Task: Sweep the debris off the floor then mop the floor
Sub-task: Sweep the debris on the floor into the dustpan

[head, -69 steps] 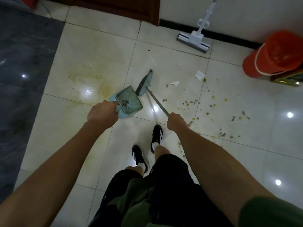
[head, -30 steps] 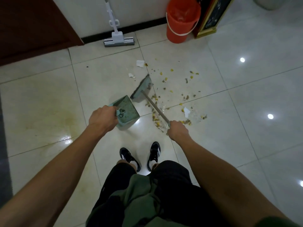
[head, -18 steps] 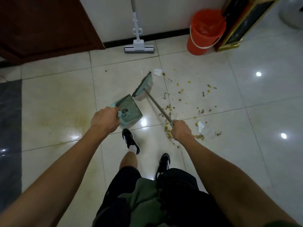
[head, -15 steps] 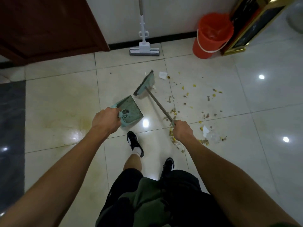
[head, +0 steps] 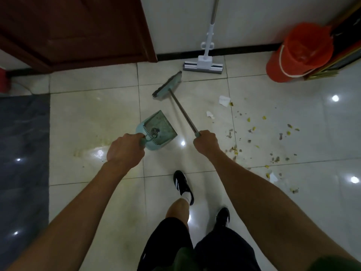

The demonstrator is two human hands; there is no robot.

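Observation:
My left hand grips the handle of a teal dustpan held above the pale tiles, with a little dirt in its tray. My right hand grips the end of a metal broom handle; the teal broom head is out ahead near the wall. Yellow and grey debris with scraps of white paper lies scattered on the floor to the right of the broom. A white sponge mop leans against the wall ahead.
An orange bucket stands at the right by the wall, beside a gold-framed board. A dark wooden door is at the upper left, and dark grey flooring runs along the left. My feet in black shoes are below.
I have stepped and turned to the left, so the debris now lies further right in view. The broom head has swung away from the debris toward the mop. Both hands keep their grips.

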